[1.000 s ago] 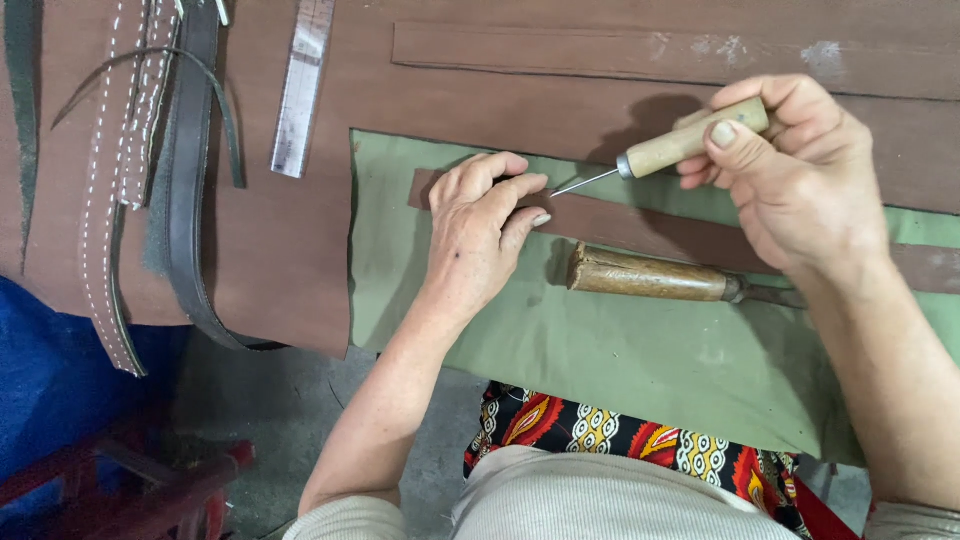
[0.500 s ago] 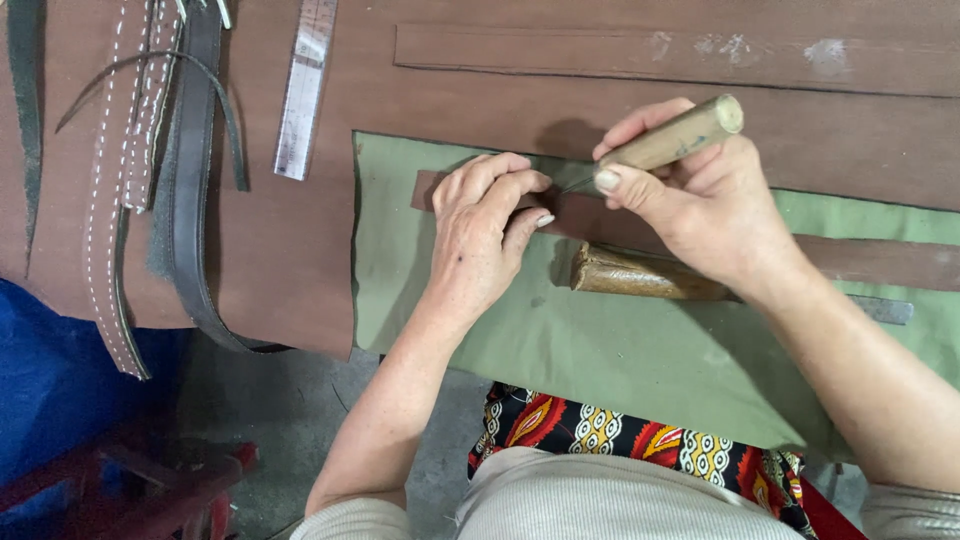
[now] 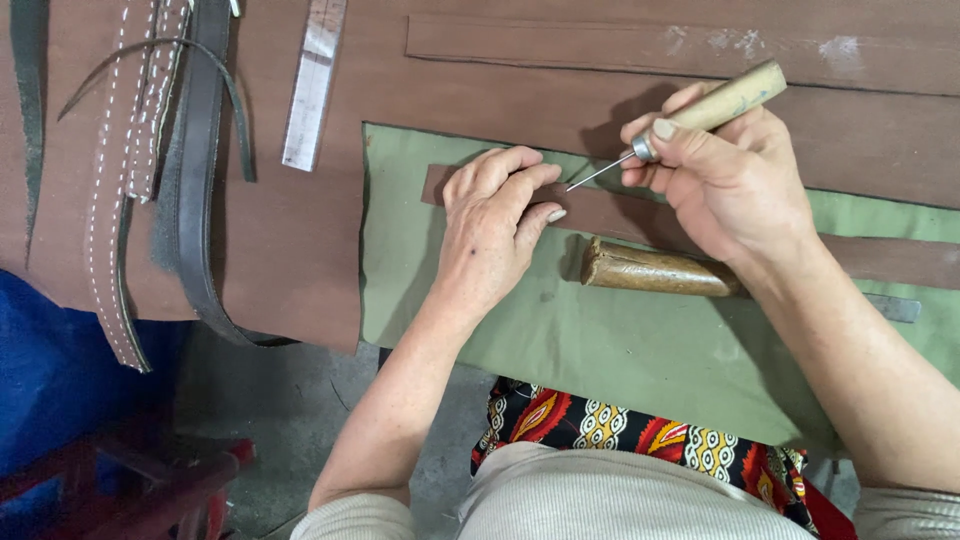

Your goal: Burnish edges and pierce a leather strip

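Pinning the leather strip flat with my left hand, I grip the awl in my right hand; next comes lowering its tip carefully onto the strip.

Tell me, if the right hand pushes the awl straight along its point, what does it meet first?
Probably the fingertips of the left hand, which press the brown leather strip; the awl in the right hand aims there, though depth is unclear.

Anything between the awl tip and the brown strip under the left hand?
Nothing visible. The awl in the right hand has its point in open air just right of the left hand's fingertips, above the brown leather strip. The dark wooden-handled tool lies lower down, off that line.
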